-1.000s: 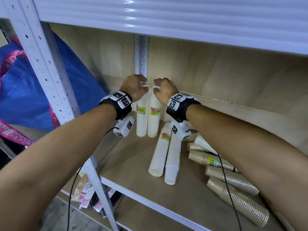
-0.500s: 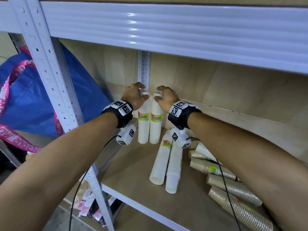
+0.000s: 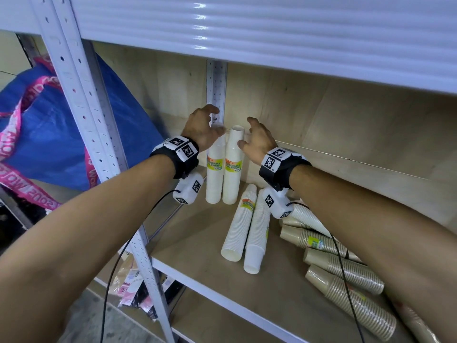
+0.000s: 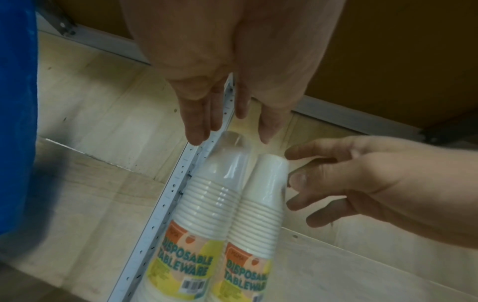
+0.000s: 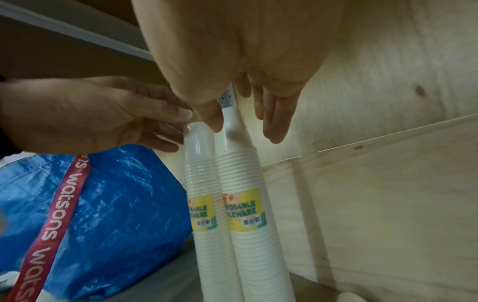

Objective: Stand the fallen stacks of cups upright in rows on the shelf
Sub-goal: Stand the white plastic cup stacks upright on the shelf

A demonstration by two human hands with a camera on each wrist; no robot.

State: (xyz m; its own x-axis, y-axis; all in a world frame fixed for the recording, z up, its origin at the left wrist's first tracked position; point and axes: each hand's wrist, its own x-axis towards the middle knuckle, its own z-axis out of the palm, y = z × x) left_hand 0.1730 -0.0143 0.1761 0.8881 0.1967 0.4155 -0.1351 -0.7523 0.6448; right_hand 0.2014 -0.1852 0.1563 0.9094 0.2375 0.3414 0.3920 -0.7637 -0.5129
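Observation:
Two white cup stacks in clear wrap stand upright side by side at the shelf's back left, the left stack [image 3: 214, 174] [image 4: 210, 196] [image 5: 200, 204] and the right stack [image 3: 233, 169] [image 4: 261, 204] [image 5: 243, 204]. My left hand [image 3: 210, 122] [image 4: 222, 124] hovers just over the left stack's top with straight fingers. My right hand [image 3: 252, 134] [image 5: 245, 116] is spread beside the right stack's top, its thumb close to the wrap. Neither hand holds anything. Two white stacks [image 3: 238, 224] [image 3: 257, 233] lie fallen in front, and several brown stacks [image 3: 346, 271] lie at the right.
The wooden shelf board [image 3: 193, 246] has bare room at its front left. A low white upper beam [image 3: 247, 33] hangs overhead. A white perforated post [image 3: 81, 100] stands at the left with a blue bag [image 3: 37, 134] behind it. Wrist cables trail below my arms.
Both hands gripped the tops of the upright white stacks earlier. Now their fingers have spread and lifted off. The two stacks stay standing.

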